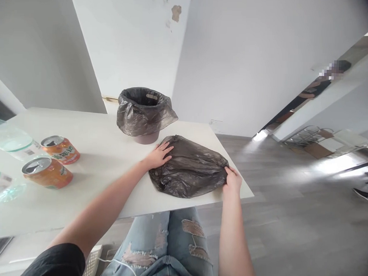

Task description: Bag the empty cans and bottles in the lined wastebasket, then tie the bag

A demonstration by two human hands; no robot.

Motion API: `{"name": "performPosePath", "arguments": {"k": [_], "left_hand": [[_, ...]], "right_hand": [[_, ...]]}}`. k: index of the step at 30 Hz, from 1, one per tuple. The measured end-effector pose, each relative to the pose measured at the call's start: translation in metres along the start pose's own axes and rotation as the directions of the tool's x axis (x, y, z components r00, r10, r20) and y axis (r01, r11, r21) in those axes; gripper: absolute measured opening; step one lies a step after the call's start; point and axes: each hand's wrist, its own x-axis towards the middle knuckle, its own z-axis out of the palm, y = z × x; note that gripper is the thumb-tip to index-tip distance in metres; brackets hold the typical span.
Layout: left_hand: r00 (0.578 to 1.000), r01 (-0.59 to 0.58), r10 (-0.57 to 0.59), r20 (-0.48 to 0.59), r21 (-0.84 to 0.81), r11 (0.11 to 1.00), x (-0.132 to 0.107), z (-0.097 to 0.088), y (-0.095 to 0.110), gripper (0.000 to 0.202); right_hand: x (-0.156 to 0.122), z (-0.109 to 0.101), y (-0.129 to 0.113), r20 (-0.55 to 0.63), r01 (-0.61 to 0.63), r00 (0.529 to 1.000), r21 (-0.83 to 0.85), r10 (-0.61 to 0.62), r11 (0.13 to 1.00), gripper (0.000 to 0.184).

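A black plastic garbage bag lies flattened and puffy on the white table, close to its front right corner. My left hand rests on the bag's left end with its fingers spread. At the opposite end, my right hand pinches the gathered edge of the bag between thumb and fingers. Just behind the bag stands a small trash can, lined with another black bag whose rim is folded down over the outside. What lies inside either bag is hidden.
Two opened orange drink cans stand on the table at the left. Clear plastic bottles lie beyond them, partly cut off. A wall rises behind the table. Far right, a person shows in a doorway.
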Motion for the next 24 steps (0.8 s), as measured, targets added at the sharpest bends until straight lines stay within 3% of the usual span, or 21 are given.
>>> {"name": "performPosePath", "arguments": {"k": [3,6,10,12,15,20,24], "left_hand": [[1.000,-0.017,0.017,-0.003,-0.011,1.000,-0.001,0.001,-0.001,0.068],[1.000,-0.007,0.006,-0.011,-0.022,1.000,-0.001,0.002,0.001,0.072],[0.999,-0.025,0.024,-0.021,-0.035,0.999,0.000,0.000,0.004,0.072],[0.999,-0.053,0.053,-0.007,-0.034,0.998,0.000,-0.002,0.006,0.065],[0.997,-0.075,0.075,0.032,-0.026,0.997,-0.002,-0.006,0.009,0.056],[0.996,-0.089,0.089,-0.002,-0.067,0.994,-0.006,-0.014,0.010,0.057],[0.965,-0.259,0.262,0.013,-0.128,0.957,-0.007,-0.020,0.012,0.052]], "right_hand": [[-0.001,-0.007,-0.009,0.039,-0.001,0.999,-0.026,0.002,1.000,0.031],[-0.015,-0.013,-0.010,0.132,-0.114,0.985,0.011,0.112,0.993,0.021],[-0.050,-0.019,0.003,0.086,-0.249,0.967,0.114,0.240,0.962,0.021],[-0.066,-0.018,0.012,0.134,-0.261,0.962,0.189,0.238,0.947,0.025],[-0.074,-0.008,0.024,0.249,-0.182,0.961,0.253,0.118,0.950,0.033],[-0.047,0.009,0.032,0.206,0.012,0.978,0.047,-0.022,0.999,0.031],[-0.026,0.002,0.023,0.254,0.082,0.963,0.032,-0.087,0.996,0.029]]}}
